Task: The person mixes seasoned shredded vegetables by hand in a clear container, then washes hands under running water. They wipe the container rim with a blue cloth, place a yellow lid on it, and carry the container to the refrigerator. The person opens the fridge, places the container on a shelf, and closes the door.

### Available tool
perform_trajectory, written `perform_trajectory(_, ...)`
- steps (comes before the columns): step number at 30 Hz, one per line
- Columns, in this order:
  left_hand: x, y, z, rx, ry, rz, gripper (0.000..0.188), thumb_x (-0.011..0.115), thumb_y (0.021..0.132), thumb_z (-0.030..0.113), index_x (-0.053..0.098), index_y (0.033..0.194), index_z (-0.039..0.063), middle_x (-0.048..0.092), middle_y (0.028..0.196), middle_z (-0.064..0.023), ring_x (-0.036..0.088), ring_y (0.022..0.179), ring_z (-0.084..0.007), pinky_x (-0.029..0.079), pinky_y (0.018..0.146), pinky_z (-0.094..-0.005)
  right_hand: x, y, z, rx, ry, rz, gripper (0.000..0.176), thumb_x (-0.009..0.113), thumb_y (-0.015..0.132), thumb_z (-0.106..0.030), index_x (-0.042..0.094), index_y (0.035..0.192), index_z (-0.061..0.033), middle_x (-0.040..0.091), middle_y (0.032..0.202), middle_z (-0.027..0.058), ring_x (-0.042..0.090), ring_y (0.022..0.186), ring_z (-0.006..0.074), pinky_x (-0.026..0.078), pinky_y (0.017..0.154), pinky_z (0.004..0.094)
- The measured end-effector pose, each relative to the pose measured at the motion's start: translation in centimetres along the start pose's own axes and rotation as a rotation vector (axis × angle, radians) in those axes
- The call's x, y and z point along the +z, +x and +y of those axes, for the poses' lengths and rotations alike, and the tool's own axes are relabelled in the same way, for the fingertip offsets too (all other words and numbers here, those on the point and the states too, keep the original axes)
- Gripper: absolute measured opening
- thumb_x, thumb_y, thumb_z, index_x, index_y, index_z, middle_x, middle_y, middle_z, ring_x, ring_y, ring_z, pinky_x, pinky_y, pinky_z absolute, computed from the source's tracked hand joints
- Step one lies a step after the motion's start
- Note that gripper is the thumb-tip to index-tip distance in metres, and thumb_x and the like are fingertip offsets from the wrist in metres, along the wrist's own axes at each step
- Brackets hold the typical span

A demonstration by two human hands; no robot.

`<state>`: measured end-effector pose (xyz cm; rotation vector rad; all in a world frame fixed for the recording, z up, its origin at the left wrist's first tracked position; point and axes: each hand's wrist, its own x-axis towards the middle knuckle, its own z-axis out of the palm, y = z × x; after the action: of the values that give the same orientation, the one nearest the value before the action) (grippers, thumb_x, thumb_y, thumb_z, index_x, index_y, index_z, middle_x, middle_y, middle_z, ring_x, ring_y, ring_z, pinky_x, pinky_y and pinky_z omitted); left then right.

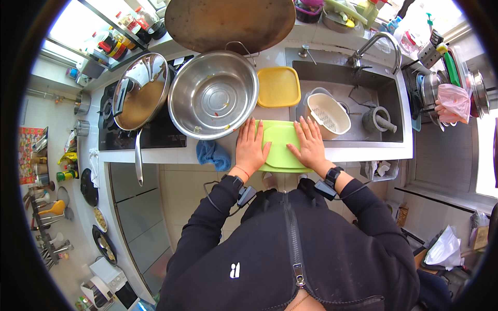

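Note:
Both palms lie flat on a light green plastic lid or board (279, 145) at the counter's front edge. My left hand (251, 145) rests on its left side, fingers spread a little, close to the rim of a large stainless steel basin (218, 95) with food scraps inside. On the right side rests my right hand (308, 144), fingertips near a cream plastic strainer basket (330, 114) at the sink. Behind the green piece lies a yellow plastic lid (278, 86). What is under the green piece is hidden.
A lidded pan (142, 93) stands on the black cooktop (167, 140), its handle jutting over the front edge. A blue cloth (213, 154) hangs at the counter edge. A stone mortar with pestle (376, 119) stands in the sink (358, 137), below the faucet (356, 58). A large round board (229, 23) leans behind.

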<state>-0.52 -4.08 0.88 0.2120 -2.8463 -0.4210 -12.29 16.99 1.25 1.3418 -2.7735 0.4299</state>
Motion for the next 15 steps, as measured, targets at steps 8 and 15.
perform_trajectory(8, -0.8, -0.2, 0.7, 0.046, 0.025, 0.023, 0.067, 0.056, 0.092, 0.037, 0.039, 0.146, 0.0, 0.033, 0.152, -0.0248, 0.025, 0.144, -0.0391, 0.019, 0.119, -0.0498, -1.2, -0.4, 0.1, -0.021, 0.032, -0.017, 0.073, 0.049, 0.095, -0.052, 0.036, 0.149, -0.0051, 0.029, 0.156, 0.0191, 0.02, 0.147, 0.0384, 0.012, 0.12, 0.0485)
perform_trajectory(15, -1.5, -0.8, 1.9, 0.146, 0.058, -0.101, 0.066, 0.052, 0.093, 0.046, 0.04, 0.149, 0.012, 0.035, 0.153, -0.017, 0.025, 0.146, -0.0328, 0.014, 0.119, -0.0508, -1.6, -1.5, -0.2, -0.095, -0.004, -0.034, 0.073, 0.05, 0.093, -0.054, 0.038, 0.149, -0.0087, 0.027, 0.157, 0.0191, 0.017, 0.147, 0.0419, 0.01, 0.12, 0.0509)
